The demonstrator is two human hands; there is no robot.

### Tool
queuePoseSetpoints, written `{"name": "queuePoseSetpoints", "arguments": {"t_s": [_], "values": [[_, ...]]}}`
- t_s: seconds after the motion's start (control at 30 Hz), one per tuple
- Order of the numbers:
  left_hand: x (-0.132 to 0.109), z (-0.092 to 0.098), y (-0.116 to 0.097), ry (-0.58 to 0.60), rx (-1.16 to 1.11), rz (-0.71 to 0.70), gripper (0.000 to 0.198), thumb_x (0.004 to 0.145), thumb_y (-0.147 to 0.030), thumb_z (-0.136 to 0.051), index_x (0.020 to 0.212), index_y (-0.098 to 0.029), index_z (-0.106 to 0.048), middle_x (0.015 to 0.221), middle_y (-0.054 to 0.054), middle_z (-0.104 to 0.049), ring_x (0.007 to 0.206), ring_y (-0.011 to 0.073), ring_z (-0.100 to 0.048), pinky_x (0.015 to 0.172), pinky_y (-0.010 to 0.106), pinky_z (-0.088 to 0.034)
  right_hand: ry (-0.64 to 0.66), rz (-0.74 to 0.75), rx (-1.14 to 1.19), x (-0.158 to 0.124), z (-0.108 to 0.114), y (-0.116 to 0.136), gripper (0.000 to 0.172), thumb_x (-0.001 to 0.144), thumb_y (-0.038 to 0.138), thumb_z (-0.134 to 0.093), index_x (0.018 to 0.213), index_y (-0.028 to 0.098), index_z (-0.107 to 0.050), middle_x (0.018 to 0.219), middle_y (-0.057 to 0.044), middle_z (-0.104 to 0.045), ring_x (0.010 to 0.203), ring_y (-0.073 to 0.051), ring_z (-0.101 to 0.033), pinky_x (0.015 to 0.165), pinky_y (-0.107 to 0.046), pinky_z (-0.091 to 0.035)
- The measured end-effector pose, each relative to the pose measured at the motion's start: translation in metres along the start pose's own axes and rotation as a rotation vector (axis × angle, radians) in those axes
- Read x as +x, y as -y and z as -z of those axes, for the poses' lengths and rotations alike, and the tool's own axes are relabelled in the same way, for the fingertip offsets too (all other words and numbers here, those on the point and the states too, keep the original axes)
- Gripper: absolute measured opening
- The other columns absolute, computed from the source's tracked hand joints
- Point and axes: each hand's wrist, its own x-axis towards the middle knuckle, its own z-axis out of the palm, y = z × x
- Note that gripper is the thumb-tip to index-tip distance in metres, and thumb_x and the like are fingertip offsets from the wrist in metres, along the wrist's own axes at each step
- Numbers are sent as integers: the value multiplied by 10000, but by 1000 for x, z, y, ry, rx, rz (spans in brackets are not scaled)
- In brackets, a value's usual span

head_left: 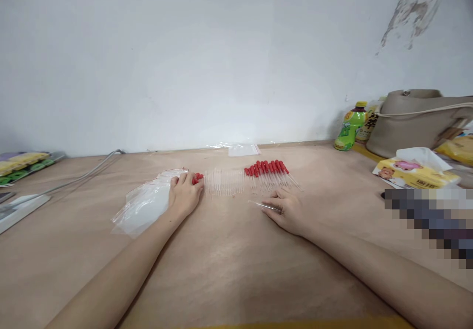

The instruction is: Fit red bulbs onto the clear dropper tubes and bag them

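Note:
My right hand [283, 210] pinches a thin glass dropper tube [271, 206], its bare tip pointing left just above the table. My left hand [185, 191] has its fingers curled down over some red rubber bulbs [198, 177], which they partly hide. Between the hands lies a row of clear glass tubes [223, 182], side by side. Beyond my right hand rests a row of droppers [271, 171] with red bulbs on their far ends. Clear plastic bags [142, 208] are piled beside my left wrist.
A small clear bag [244, 150] lies by the wall. At the right stand a green bottle [349, 128], a beige handbag [402, 122] and a yellow tissue pack [414, 172]. On the left are a grey cable [88, 174], a white device [25, 211] and colourful trays [25, 164].

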Motion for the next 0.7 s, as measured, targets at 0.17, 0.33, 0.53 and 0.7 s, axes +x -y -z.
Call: {"name": "queuePoseSetpoints", "arguments": {"t_s": [0.17,0.33,0.53,0.7], "values": [[-3,-7,2,-33,-46,-21,234,845,-242,-406,880,-229,-637,887,87,-589,844,252,-476,738,404,-296,13,9,23,-1,-2,-3,197,816,258,-494,726,204,-660,741,-38,-547,759,-162,-475,687,-294,-357],[-8,-12,1,-66,-167,21,233,866,-250,-376,927,-207,-597,891,82,-614,877,252,-493,765,401,-286,20,8,35,-1,1,-2,187,826,234,-477,739,182,-634,747,-41,-541,763,-161,-467,697,-296,-365],[-9,-13,2,-104,-263,84,201,871,-242,-379,922,-209,-571,919,79,-616,917,243,-505,803,405,-289,-2,-3,54,-2,1,-1,144,816,207,-480,744,170,-599,770,-49,-542,779,-171,-469,705,-302,-368],[-11,-4,-8,-235,-573,89,177,858,-228,-394,951,-174,-535,982,90,-581,958,219,-510,832,374,-362,-56,-23,99,-2,-1,-3,98,813,169,-454,760,172,-536,781,-45,-553,763,-170,-484,683,-298,-371]]}}
